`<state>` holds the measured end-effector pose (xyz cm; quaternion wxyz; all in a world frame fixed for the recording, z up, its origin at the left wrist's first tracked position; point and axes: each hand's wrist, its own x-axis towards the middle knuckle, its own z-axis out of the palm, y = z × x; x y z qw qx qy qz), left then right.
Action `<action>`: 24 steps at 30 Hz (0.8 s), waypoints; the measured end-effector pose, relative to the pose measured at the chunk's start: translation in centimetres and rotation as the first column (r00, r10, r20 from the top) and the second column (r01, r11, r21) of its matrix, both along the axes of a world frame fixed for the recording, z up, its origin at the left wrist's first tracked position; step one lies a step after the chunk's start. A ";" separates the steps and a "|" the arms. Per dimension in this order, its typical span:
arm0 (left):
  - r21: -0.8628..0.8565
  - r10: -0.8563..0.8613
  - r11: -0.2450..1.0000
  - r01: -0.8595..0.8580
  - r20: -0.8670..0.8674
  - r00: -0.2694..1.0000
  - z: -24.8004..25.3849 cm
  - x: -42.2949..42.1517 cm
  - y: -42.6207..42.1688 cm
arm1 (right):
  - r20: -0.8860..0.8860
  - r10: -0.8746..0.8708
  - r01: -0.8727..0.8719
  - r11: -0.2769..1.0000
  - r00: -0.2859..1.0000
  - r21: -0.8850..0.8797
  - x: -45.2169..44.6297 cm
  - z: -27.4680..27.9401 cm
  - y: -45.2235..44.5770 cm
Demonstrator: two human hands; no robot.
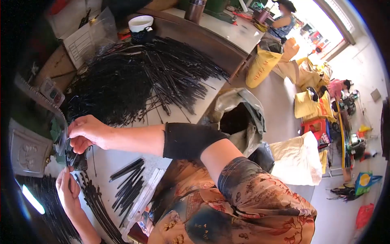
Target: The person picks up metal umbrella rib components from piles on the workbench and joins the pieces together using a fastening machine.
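My right hand (90,132), reaching across from the right with a black elbow sleeve (191,140) on the arm, is closed at a small dark machine part (81,162) by the left edge. Its fingers are curled, and what they grip is hidden. Just below it, my left hand (68,189) pinches the end of a thin black strip (67,160) between thumb and finger. A clear curved guard (57,110) stands beside the fingers. A large tangled heap of thin black strips (118,83) lies above my right forearm.
Bundled black strips (129,181) lie near my body, with more black lengths (44,207) at lower left. A white bowl (141,23) stands behind the heap. An open grey sack (239,116) and a yellow sack (263,67) stand right. Another person (283,22) sits far back.
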<state>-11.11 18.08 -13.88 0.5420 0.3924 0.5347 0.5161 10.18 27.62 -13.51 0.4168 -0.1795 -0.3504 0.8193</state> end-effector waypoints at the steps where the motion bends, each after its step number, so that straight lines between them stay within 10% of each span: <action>1: -0.020 -0.002 1.000 0.002 -0.007 1.000 0.0 0.2 -0.1 | -0.042 -0.014 0.014 1.000 0.999 -0.007 -0.1 -0.3 0.3; 15: 0.017 -0.048 0.998 0.060 -0.417 0.908 1.9 1.1 -2.6 | 0.097 0.081 -0.088 0.994 0.992 0.067 -1.1 -1.3 -0.3; 20: 0.264 0.212 0.954 0.139 -0.927 0.309 2.4 -4.4 -2.9 | 0.090 0.021 -0.025 0.999 0.996 0.046 -0.7 -1.0 0.2; 24: 0.209 0.213 0.971 0.115 -0.977 -0.020 1.0 -6.2 -3.8 | 0.117 0.020 -0.026 0.999 0.993 0.048 -0.7 -0.8 0.0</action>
